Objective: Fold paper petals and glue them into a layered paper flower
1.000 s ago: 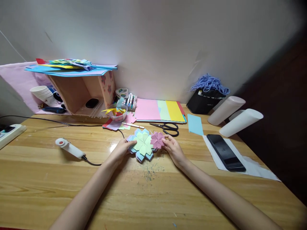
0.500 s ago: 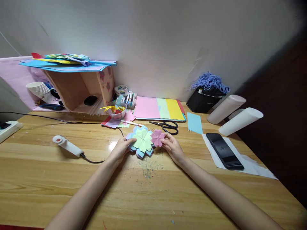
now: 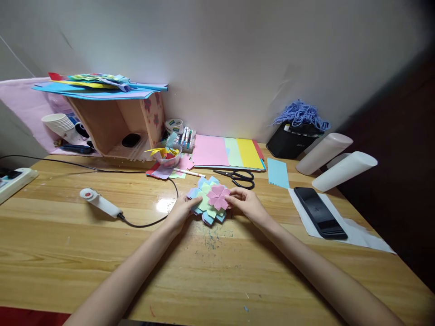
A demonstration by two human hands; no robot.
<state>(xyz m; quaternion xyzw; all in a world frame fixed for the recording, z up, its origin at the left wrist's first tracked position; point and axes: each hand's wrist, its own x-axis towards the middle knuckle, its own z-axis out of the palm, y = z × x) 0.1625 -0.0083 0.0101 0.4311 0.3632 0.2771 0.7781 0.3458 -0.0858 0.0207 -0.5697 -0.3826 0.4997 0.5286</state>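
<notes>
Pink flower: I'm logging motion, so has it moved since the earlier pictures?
Yes: against the scissors, the pink flower has shifted left, now overlapping the green flower.

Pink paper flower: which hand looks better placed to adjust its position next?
Probably the right hand: its fingers hold the right edge of the pink flower. The left hand grips the green-and-blue paper stack beneath from the opposite side, so it seems better suited to steadying that.

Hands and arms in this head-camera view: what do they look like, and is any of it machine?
No machine parts show. The bare, five-fingered human left hand and matching right hand wear no visible gloves, rings or watch. The slim left forearm and right forearm show no sleeves, markings or attached cables.
</notes>
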